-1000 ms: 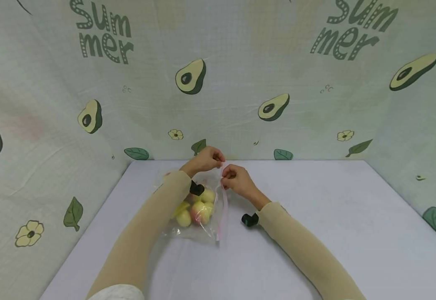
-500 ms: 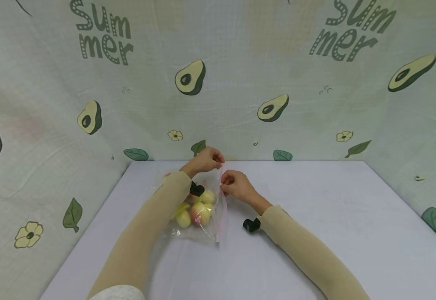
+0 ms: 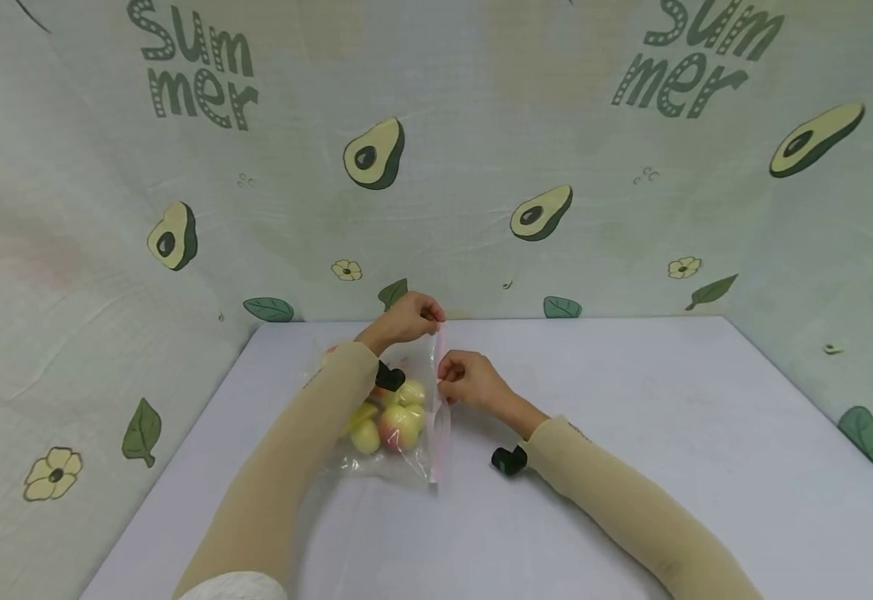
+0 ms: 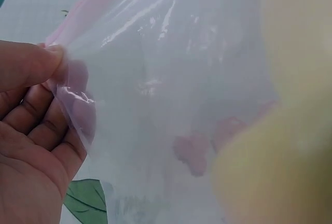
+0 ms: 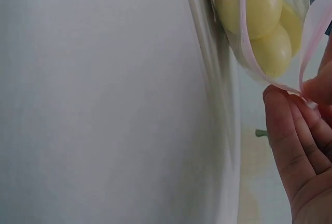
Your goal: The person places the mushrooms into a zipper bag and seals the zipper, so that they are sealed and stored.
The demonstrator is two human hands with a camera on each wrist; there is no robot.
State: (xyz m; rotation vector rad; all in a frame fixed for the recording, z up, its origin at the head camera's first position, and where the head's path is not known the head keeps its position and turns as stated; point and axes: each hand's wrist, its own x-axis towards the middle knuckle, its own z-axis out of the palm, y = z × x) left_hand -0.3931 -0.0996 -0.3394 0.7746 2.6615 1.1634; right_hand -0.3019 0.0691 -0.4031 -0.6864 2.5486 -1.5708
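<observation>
A clear zip bag (image 3: 406, 468) with a pink-edged mouth lies on the table, its mouth facing right. Inside are several yellow and reddish fruits (image 3: 400, 427). My left hand (image 3: 406, 318) pinches the far corner of the mouth between thumb and fingers; the left wrist view shows the thumb (image 4: 31, 64) pressed on the film. Partway down the pink strip (image 3: 442, 433), my right hand (image 3: 474, 383) pinches the edge with thumb and fingertips. In the right wrist view the mouth gapes on the near side of that pinch, with yellow fruits (image 5: 259, 6) behind it.
The white table (image 3: 601, 467) stretches to the right and front of the bag. A light cloth (image 3: 466, 125) printed with avocados and leaves hangs behind the table and along its sides. Black wrist cameras (image 3: 509, 460) sit on both wrists.
My right hand has slid down the pink strip toward the near side, away from the left hand. The left hand keeps its pinch at the far corner. The head view has shifted slightly.
</observation>
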